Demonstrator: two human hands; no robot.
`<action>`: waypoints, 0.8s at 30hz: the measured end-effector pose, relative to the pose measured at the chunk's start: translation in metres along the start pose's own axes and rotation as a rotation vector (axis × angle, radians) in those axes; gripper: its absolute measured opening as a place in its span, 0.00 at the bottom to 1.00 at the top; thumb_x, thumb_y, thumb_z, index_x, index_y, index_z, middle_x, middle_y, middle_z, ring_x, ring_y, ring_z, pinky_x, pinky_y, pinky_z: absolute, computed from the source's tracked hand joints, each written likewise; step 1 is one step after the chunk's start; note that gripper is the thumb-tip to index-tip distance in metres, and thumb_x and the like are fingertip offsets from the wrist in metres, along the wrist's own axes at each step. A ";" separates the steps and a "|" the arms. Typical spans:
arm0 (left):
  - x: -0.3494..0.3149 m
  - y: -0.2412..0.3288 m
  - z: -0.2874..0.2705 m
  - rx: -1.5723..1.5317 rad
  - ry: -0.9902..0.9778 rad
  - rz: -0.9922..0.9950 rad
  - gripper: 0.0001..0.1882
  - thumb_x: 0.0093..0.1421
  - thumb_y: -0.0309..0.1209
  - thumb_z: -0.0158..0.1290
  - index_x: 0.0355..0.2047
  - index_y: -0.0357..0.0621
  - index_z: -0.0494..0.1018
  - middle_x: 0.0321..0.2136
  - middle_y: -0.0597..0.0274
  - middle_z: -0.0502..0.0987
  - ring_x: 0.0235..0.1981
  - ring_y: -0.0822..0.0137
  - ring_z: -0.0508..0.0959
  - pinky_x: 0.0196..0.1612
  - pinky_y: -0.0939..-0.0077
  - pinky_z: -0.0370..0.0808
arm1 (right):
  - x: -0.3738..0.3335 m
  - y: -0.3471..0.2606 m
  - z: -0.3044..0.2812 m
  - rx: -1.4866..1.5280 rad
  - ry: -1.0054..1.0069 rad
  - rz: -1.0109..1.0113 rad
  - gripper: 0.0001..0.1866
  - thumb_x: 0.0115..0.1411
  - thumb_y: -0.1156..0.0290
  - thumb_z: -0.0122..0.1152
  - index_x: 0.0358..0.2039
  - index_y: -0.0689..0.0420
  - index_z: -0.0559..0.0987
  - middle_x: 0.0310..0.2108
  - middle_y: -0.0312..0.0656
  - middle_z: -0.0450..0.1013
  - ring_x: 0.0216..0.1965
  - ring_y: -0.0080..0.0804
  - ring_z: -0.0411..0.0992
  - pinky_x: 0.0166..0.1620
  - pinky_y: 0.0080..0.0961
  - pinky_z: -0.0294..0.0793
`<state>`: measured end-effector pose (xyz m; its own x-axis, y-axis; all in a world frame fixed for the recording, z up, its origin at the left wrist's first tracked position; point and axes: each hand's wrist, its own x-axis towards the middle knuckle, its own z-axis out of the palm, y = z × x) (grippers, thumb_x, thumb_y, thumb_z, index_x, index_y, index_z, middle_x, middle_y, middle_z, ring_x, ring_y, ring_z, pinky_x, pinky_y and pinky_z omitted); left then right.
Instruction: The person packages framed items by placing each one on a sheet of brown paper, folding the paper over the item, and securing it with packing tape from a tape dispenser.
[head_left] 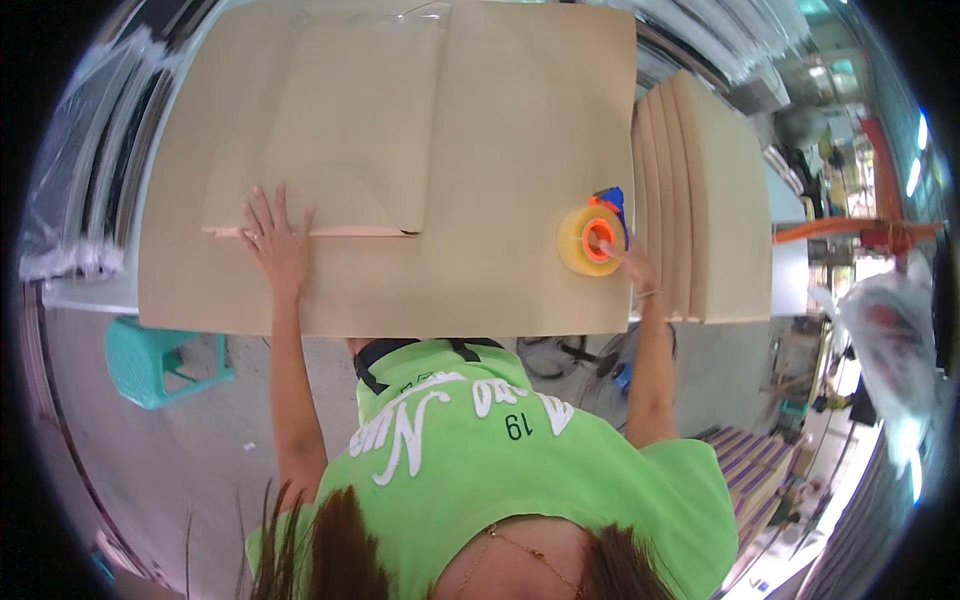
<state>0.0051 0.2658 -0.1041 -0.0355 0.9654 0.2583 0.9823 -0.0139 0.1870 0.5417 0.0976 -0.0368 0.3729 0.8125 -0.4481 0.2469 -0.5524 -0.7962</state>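
Note:
My left hand (278,247) lies flat with fingers spread across the lower edge of a folded brown cardboard piece (350,150), partly on the larger sheet below. This piece looks wrapped or taped with clear film at its right side. Under it spreads a big flat cardboard sheet (500,120). To the right, my right hand (636,268) is closed on a tape dispenser (578,243) with a yellowish roll, an orange hub and a blue part. One finger reaches to the hub; the other fingers are mostly hidden.
A stack of brown cardboard pieces (720,200) stands right of the sheet. Plastic-wrapped panels (95,170) line the far left. A green plastic stool (150,365) sits on the floor at left. An orange bar (840,232) and a clear plastic bag (890,340) are at right.

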 end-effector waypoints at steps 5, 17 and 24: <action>-0.004 0.010 0.017 -0.033 0.134 -0.135 0.33 0.64 0.54 0.42 0.66 0.57 0.55 0.67 0.60 0.51 0.68 0.50 0.47 0.66 0.43 0.46 | 0.023 0.030 0.041 0.520 0.312 -0.203 0.36 0.45 0.84 0.55 0.58 0.62 0.62 0.49 0.43 0.70 0.50 0.35 0.71 0.51 0.32 0.74; 0.029 0.080 0.005 -0.127 0.145 -0.599 0.27 0.67 0.42 0.40 0.66 0.55 0.55 0.67 0.67 0.51 0.69 0.53 0.46 0.64 0.35 0.50 | 0.063 -0.364 0.305 -0.334 -0.614 -1.357 0.27 0.47 0.60 0.70 0.48 0.53 0.78 0.38 0.40 0.76 0.38 0.25 0.73 0.39 0.24 0.71; 0.035 0.081 0.015 -0.252 0.297 -0.756 0.31 0.68 0.35 0.37 0.67 0.39 0.43 0.69 0.57 0.44 0.70 0.55 0.43 0.66 0.43 0.49 | 0.050 -0.432 0.508 -1.176 -0.931 -1.259 0.29 0.47 0.45 0.65 0.43 0.53 0.83 0.37 0.40 0.78 0.40 0.34 0.73 0.45 0.27 0.69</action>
<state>0.0867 0.3026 -0.0940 -0.7473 0.6305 0.2099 0.6055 0.5161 0.6058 -0.0007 0.4713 0.0781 -0.8752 0.3890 -0.2876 0.4725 0.8150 -0.3355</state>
